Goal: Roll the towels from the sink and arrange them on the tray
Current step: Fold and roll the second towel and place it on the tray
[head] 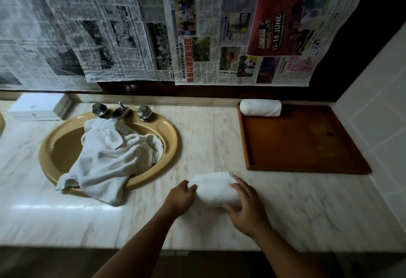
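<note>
A white towel, rolled into a thick cylinder (214,187), lies on the marble counter between the sink and the tray. My left hand (179,198) grips its left end and my right hand (246,205) wraps over its right end. Loose white towels (109,157) are heaped in the tan oval sink (50,146) and spill over its front rim. The brown wooden tray (307,141) sits at the right against the tiled wall. One rolled white towel (260,107) lies across the tray's far edge.
Chrome tap and two handles (120,111) stand behind the sink. A white box (36,106) rests at the back left. Newspaper sheets (197,36) cover the wall above the counter. The counter's front edge (153,248) runs just below my wrists.
</note>
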